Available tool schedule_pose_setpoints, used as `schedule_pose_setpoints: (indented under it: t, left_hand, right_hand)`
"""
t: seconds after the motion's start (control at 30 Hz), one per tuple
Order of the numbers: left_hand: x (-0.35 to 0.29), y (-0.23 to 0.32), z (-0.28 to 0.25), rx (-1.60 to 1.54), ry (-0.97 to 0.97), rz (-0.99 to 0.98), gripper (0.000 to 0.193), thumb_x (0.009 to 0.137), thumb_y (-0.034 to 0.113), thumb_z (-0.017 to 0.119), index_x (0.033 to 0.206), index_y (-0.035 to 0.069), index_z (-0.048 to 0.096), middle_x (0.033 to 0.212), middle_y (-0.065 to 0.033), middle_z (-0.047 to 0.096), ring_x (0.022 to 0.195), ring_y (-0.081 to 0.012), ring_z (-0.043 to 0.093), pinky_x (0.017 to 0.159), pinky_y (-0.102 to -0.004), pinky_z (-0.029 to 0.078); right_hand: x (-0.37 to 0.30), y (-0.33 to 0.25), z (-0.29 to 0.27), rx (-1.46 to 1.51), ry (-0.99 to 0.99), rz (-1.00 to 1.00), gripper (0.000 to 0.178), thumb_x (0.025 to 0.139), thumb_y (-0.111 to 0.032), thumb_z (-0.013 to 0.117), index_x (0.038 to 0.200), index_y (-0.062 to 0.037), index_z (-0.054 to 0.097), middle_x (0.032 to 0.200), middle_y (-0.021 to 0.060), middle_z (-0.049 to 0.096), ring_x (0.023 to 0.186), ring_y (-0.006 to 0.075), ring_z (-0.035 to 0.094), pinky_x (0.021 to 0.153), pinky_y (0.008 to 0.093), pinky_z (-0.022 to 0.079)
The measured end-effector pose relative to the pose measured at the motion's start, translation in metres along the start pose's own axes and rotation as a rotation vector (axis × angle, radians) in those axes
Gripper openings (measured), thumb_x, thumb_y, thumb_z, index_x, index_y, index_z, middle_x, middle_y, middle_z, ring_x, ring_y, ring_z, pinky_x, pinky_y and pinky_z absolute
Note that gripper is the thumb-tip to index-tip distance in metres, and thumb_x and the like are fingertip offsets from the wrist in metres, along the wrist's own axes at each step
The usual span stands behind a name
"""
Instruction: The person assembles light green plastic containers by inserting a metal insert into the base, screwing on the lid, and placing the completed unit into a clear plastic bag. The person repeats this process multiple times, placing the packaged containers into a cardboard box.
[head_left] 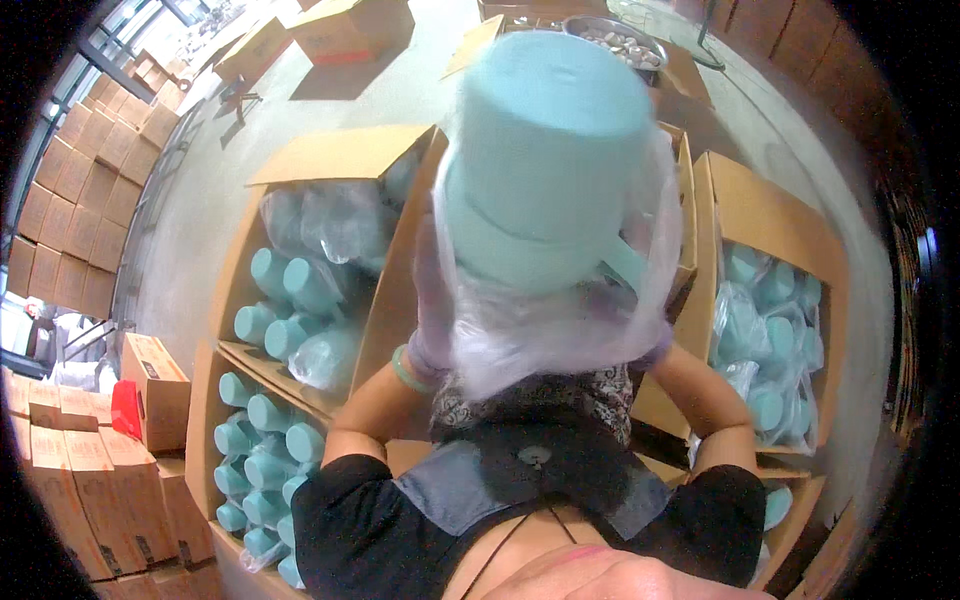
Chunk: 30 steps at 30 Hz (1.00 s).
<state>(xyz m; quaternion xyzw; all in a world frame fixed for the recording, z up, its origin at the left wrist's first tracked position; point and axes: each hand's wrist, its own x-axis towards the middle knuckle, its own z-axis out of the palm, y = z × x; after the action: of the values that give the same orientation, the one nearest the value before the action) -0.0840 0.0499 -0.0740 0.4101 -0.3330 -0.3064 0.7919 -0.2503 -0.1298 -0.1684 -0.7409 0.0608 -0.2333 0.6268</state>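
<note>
A large pale-turquoise plastic container (550, 150) with a stubby side projection (626, 262) is raised before the person's torso, between open cartons. Its flat round base points up and away; its long axis runs roughly upright, the projection low toward the right. A clear, crumpled plastic bag (520, 350) wraps its lower part. The purple-gloved left hand (430, 325) and right hand (652, 342) flank it, partly veiled and blurred; I cannot tell how their fingers close. Around lies a smooth grey floor (185, 270), with stacked brown cardboard boxes (80, 215) at left.
</note>
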Motion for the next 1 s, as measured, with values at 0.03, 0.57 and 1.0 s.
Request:
schedule_pose_setpoints:
  t: [0.03, 0.57, 1.0]
  left_hand:
    - [-0.004, -0.003, -0.001, -0.017, -0.061, 0.097, 0.084, 0.091, 0.037, 0.064, 0.151, 0.006, 0.015, 0.151, -0.0161, 0.027, 0.137, -0.0271, 0.033, 0.113, -0.0425, 0.029]
    - [-0.016, -0.146, -0.147, 0.221, 0.169, -0.351, 0.043, 0.099, 0.023, 0.049, 0.135, 0.000, 0.047, 0.126, -0.0121, 0.056, 0.119, -0.0182, 0.052, 0.104, -0.0344, 0.041]
    - [0.232, -0.077, -0.175, 1.535, -0.693, 0.490, 0.029, 0.095, 0.016, 0.054, 0.120, 0.003, 0.060, 0.114, -0.0085, 0.063, 0.104, -0.0169, 0.060, 0.096, -0.0303, 0.048]
  right_hand:
    - [-0.001, 0.014, 0.006, 0.010, -0.007, 0.025, 0.071, 0.075, -0.009, 0.073, 0.140, -0.0031, 0.042, 0.128, 0.0110, 0.056, 0.124, 0.0218, 0.048, 0.106, 0.0341, 0.039]
    - [0.044, -0.188, -0.076, -0.961, -0.239, -0.915, 0.057, 0.092, -0.037, 0.049, 0.137, -0.0027, 0.041, 0.142, 0.0184, 0.043, 0.131, 0.0330, 0.045, 0.110, 0.0480, 0.034]
    - [0.001, 0.033, -0.001, -0.845, -0.655, -0.785, 0.034, 0.080, -0.013, 0.059, 0.114, -0.0128, 0.062, 0.127, 0.0084, 0.059, 0.125, 0.0309, 0.051, 0.107, 0.0491, 0.038]
